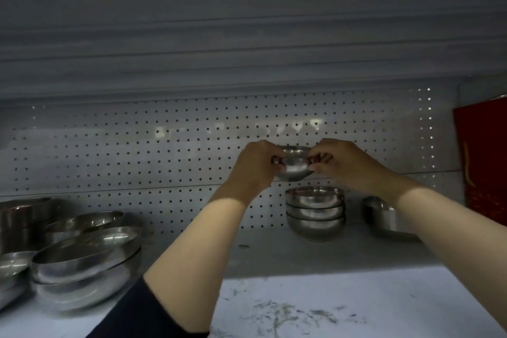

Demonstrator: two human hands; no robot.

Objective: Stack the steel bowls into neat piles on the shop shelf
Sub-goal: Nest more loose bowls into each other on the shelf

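Note:
A small steel bowl [295, 166] hangs upright in the air, held by both hands. My left hand [253, 166] pinches its left rim and my right hand [341, 163] pinches its right rim. Directly below and slightly right stands a pile of three small steel bowls [315, 211] on the white shelf [274, 252], near the pegboard back. The held bowl is apart from the pile, a short gap above it.
Larger steel bowls [85, 252] lie loosely nested and tilted at the left, with steel pots [16, 222] behind them. A steel scoop-like item [380, 214] sits right of the pile. A red box [482, 159] stands at the far right. The shelf above hangs low overhead.

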